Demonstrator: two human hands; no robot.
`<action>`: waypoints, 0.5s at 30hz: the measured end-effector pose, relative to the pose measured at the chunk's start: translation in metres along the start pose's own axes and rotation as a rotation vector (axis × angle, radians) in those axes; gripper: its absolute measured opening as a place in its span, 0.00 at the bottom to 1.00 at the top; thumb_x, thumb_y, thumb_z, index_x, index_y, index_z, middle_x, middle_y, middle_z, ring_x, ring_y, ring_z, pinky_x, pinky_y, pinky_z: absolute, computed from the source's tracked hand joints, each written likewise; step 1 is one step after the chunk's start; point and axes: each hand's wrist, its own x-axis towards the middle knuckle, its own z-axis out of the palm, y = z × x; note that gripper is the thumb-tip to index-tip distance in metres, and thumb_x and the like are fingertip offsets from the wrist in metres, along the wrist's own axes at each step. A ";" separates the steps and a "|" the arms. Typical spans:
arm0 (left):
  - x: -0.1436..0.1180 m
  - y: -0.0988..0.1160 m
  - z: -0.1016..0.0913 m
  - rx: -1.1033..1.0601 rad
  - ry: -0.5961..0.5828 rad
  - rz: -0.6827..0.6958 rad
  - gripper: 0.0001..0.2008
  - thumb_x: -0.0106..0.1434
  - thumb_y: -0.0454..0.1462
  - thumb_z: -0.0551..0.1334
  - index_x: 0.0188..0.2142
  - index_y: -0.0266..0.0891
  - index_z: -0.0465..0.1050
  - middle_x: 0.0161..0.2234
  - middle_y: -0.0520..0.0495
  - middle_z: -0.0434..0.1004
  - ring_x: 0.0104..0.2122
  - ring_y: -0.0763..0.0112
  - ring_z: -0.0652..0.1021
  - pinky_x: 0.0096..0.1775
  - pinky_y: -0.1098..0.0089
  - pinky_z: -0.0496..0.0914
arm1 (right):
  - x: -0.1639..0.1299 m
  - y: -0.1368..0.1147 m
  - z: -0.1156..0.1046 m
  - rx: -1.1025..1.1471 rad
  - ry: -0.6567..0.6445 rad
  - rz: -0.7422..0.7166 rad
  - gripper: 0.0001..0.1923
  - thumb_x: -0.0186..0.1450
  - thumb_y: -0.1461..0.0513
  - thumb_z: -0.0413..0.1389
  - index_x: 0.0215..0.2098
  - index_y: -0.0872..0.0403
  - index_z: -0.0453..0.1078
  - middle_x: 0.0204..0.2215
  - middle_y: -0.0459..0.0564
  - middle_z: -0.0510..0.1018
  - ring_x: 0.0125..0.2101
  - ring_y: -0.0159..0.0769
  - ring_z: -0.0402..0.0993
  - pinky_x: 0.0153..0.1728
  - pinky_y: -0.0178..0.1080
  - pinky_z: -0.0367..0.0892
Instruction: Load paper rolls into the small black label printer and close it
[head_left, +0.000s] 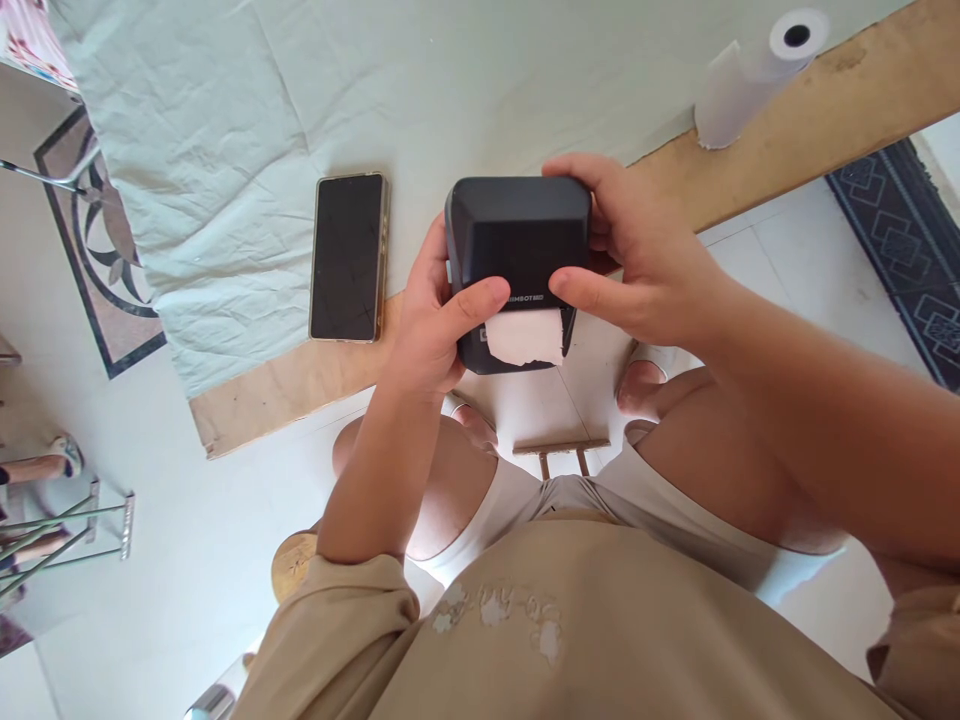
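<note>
Small black printer (517,265) gripped at the table's (787,130) near edge: left hand (431,320) wrapped around its nine o'clock side, right hand (637,255) around three o'clock. Paper strip (527,337) already poking from slot, untorn. Phone (349,257) at nine o'clock, paper roll (754,75) at two.

Both hands hold a dark printer (517,250) above the desk (787,130) edge. The left hand (435,320) grips its left side, thumb lying across the front; the right hand (637,250) wraps its right side, thumb near the slot. A white paper strip (529,337) sticks out of the printer's front. A phone (349,256) lies face up on a pale cloth (225,150), just left of the printer. A paper roll (757,75) lies well apart at the far right.
</note>
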 end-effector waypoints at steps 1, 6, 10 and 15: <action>0.001 -0.001 -0.001 -0.013 -0.006 0.008 0.19 0.61 0.45 0.72 0.50 0.45 0.75 0.45 0.46 0.82 0.59 0.48 0.80 0.47 0.62 0.80 | 0.000 0.001 0.000 -0.002 -0.007 -0.002 0.35 0.70 0.51 0.60 0.70 0.49 0.54 0.51 0.53 0.76 0.44 0.35 0.80 0.37 0.35 0.78; 0.004 -0.007 -0.005 -0.052 -0.083 0.065 0.19 0.60 0.43 0.73 0.50 0.46 0.77 0.45 0.46 0.83 0.52 0.53 0.83 0.39 0.65 0.78 | 0.000 0.004 0.000 0.009 -0.043 0.018 0.43 0.69 0.46 0.61 0.73 0.53 0.50 0.56 0.57 0.74 0.49 0.37 0.79 0.42 0.36 0.79; 0.003 -0.006 -0.001 -0.065 -0.045 0.076 0.13 0.63 0.38 0.69 0.49 0.48 0.79 0.44 0.47 0.83 0.56 0.54 0.82 0.39 0.66 0.78 | -0.001 0.003 0.002 0.006 -0.011 0.046 0.44 0.67 0.45 0.62 0.72 0.53 0.52 0.56 0.58 0.75 0.48 0.38 0.80 0.42 0.37 0.80; 0.004 -0.006 -0.003 -0.079 -0.086 0.068 0.16 0.63 0.38 0.69 0.51 0.47 0.78 0.44 0.46 0.83 0.56 0.53 0.82 0.39 0.66 0.81 | -0.002 0.004 0.001 0.007 -0.014 0.036 0.38 0.70 0.46 0.61 0.72 0.46 0.53 0.53 0.53 0.77 0.46 0.36 0.80 0.39 0.36 0.78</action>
